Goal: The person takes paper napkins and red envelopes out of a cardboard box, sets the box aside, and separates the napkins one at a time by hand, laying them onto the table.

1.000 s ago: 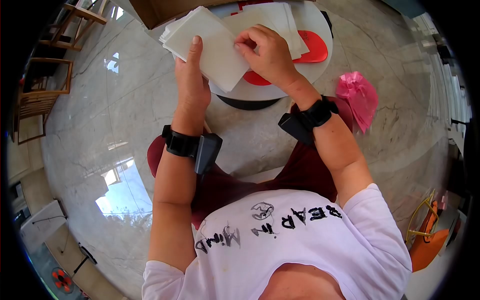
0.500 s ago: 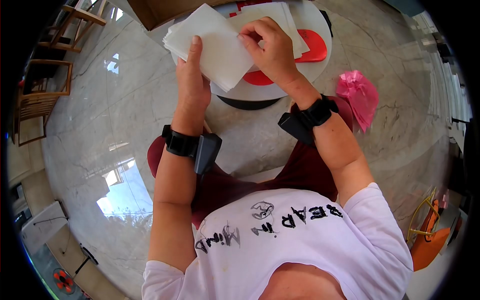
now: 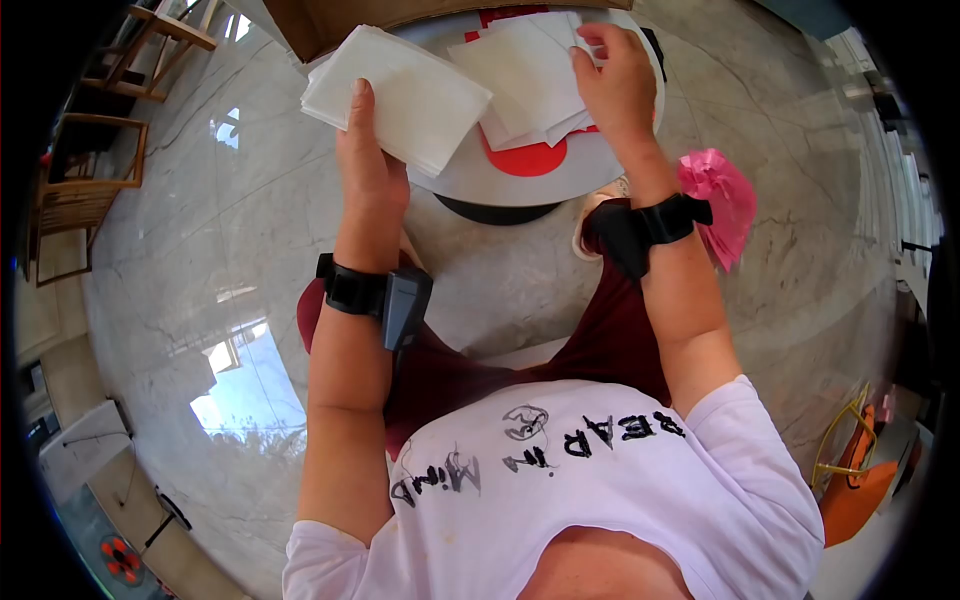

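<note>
A rectangular stack of thin white sheets (image 3: pixel 405 95) is now clamped by the left hand (image 3: pixel 370 155) alone; the right hand (image 3: pixel 615 85), fingers parted, has been drawn away to loose white sheets (image 3: pixel 525 80) on the round white desk (image 3: pixel 480 192).

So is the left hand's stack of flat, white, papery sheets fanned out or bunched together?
Bunched together: the left hand holds the stack of sheets, and only thin edges show beneath the top one.
</note>
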`<state>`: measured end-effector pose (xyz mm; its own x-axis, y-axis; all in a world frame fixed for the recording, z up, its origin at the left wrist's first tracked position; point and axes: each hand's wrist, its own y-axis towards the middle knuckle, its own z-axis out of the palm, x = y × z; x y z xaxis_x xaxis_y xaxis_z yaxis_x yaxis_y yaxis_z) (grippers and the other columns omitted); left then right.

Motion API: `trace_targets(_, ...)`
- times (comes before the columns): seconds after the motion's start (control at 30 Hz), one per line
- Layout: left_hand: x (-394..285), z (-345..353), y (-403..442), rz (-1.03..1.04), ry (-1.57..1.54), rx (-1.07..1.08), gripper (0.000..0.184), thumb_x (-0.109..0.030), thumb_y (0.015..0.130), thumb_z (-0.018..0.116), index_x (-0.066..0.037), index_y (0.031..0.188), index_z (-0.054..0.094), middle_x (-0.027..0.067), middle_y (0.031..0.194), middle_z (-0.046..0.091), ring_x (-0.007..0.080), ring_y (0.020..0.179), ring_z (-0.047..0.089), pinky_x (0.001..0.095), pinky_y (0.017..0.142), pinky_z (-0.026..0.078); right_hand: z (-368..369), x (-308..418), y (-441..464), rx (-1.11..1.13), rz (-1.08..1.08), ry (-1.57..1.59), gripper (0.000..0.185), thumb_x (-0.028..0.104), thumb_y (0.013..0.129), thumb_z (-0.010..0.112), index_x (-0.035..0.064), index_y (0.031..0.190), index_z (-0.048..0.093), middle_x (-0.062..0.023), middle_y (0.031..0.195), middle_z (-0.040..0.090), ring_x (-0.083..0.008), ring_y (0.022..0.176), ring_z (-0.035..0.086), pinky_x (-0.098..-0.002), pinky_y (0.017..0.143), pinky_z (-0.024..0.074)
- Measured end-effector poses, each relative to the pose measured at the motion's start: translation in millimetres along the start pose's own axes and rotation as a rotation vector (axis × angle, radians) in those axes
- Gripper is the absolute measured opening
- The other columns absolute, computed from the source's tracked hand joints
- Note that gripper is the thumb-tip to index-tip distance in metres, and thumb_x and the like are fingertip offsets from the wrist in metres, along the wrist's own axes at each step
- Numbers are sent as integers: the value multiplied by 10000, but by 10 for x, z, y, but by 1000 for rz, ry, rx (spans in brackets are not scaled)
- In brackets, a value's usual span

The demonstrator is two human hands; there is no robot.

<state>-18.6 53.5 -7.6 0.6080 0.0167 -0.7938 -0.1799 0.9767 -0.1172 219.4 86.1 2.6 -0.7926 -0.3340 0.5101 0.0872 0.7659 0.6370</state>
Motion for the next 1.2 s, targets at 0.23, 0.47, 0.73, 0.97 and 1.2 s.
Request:
trace_targets(0.23,64,58,-37,-55,60,75,558,-325,889,641,-38,1314,420,67,1241,535,196,1131,524,339,938,437,220,378,-167,235,10,495,169,107,777,710,34,917,652,-41,813,650,-128,715,610,-254,681,491)
trace_targets(0.47,108,39,-15,-86,77,105,558,-325,895,632,-63,1329,398,62,1242,529,185,1129,520,335,937,434,234,443,-207,274,57,499,136,93,784,697,13,859,616,-41,784,638,-139,707,603,-252,678,492)
trace_targets(0.73,104,39,-26,-121,19,105,531,-338,913,598,-74,1330,403,56,1263,519,197,1146,516,347,948,434,266,465,-231,90,-24,404,123,94,804,658,44,874,570,-81,774,627,-249,682,611,-321,628,490)
trace_targets(0.97,96,-54,21,-85,5,69,549,-347,904,604,-70,1334,405,60,1265,518,206,1153,515,352,951,437,-3,-173,58,-11,151,-38,153,136,810,665,77,942,615,-53,785,646,-201,699,635,-304,662,505)
trace_targets(1.2,83,51,-21,-76,49,70,560,-338,887,641,-56,1317,420,59,1244,531,191,1139,519,334,938,440,36,269,-31,0,-129,248,154,158,774,701,68,887,647,-60,802,632,-201,709,627,-305,660,499)
